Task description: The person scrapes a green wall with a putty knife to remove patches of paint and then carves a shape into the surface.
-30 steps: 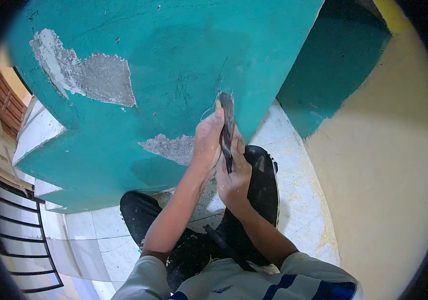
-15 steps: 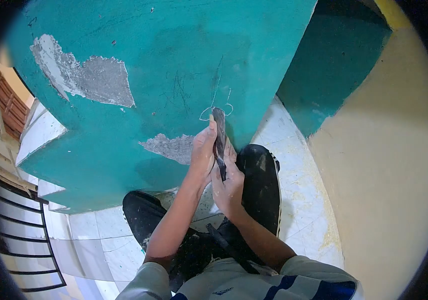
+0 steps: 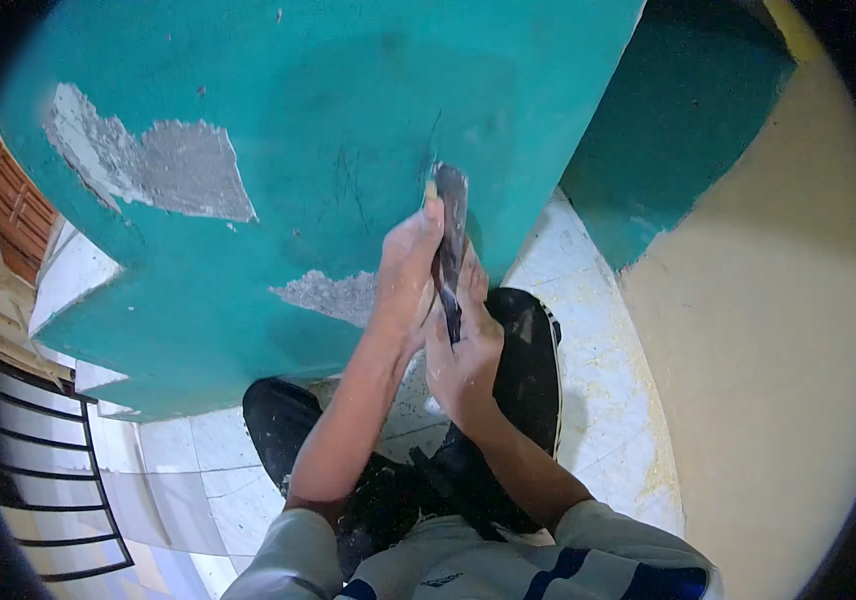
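Note:
A long, flat, dark grey scraper-like tool point(image 3: 454, 205) is held upright against the teal wall point(image 3: 318, 120), its far end touching the paint. My left hand point(image 3: 411, 255) grips its left side, with the thumb stretched up along it. My right hand point(image 3: 468, 335) is closed round the dark lower end from the right. Thin dark scratch lines show on the wall just left of the tool. Left of my wrists lies a bare grey patch point(image 3: 333, 296) with ragged edges. White dust covers the fingers of both hands.
A larger peeled patch point(image 3: 193, 165) is at the upper left of the wall. White floor tiles point(image 3: 598, 400) run beneath my bent knees. Black metal railings point(image 3: 43, 460) stand at the lower left. At the right is a cream wall point(image 3: 748, 330).
Both hands and the tool have moved up the wall and slightly right. The white curved marks near the tool's tip no longer show. The view has shifted a little.

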Tool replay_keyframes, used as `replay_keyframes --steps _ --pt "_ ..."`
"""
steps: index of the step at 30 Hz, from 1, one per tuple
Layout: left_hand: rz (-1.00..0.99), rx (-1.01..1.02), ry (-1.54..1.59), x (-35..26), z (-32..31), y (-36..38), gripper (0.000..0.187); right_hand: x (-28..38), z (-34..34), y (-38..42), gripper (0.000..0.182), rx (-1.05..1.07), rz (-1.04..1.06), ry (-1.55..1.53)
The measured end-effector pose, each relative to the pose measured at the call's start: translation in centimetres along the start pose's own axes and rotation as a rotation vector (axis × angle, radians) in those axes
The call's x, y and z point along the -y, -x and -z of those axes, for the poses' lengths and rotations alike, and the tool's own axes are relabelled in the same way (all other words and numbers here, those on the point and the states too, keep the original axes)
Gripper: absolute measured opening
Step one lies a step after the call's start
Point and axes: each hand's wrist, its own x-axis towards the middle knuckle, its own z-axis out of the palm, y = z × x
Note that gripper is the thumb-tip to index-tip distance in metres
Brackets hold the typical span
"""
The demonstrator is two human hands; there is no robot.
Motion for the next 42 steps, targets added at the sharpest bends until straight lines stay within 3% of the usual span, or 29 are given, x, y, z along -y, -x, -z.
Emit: replay_keyframes --steps 8,14,17,20,22,24,26,29,31,33,37,38,42 --pt "0.046 -0.059 0.135 2.7 1.4 2.4 0.040 -0.9 0.7 2.8 0.026 0.063 -0.119 0.005" --pt "0.028 -0.028 0.108 2.6 1.2 1.7 0.040 -1.3 0.7 2.7 0.036 0.093 -0.298 -0.180" --pt "0.014 -0.006 0.107 2.8 1.3 1.9 0.041 -0.2 1.3 2.4 0.036 0.162 -0.294 -0.065" --pt "0.020 0.001 0.067 2.1 1.5 1.1 0.042 -0.9 1.0 2.5 0.038 0.179 -0.232 -0.056" --pt "-0.005 0.052 0.042 0.5 0.4 -0.1 0.043 1.0 0.3 -0.5 0.026 0.011 -0.022 -0.032" --pt "-0.074 0.167 0.035 -2.5 -2.6 -1.3 0.044 1.3 0.4 -2.0 0.030 -0.022 0.097 0.000" --pt "-0.032 0.131 0.009 -2.2 -2.7 -1.3 0.045 1.5 1.0 -2.7 0.041 -0.009 0.173 0.007" --pt "0.005 0.005 -0.147 2.0 -0.3 -0.2 0.044 0.0 2.5 -0.1 0.049 0.058 0.056 -0.046" --pt "0.022 0.022 -0.127 3.9 0.0 0.8 0.040 -1.2 3.0 1.6 0.048 0.048 -0.148 -0.107" --pt "0.104 0.082 0.129 5.4 -0.8 2.4 0.037 -1.3 4.2 1.8 0.040 0.084 -0.191 -0.006" --pt "0.104 0.033 0.089 6.6 -0.4 1.5 0.038 -2.1 4.7 1.6 0.032 0.051 -0.168 -0.033" --pt "0.098 0.024 0.106 6.5 -0.5 1.3 0.037 -2.0 5.0 1.6 0.029 0.103 -0.273 -0.067" --pt "0.082 -0.025 0.162 5.7 -0.9 1.3 0.035 -2.0 4.8 0.9 0.027 0.157 -0.287 -0.122"
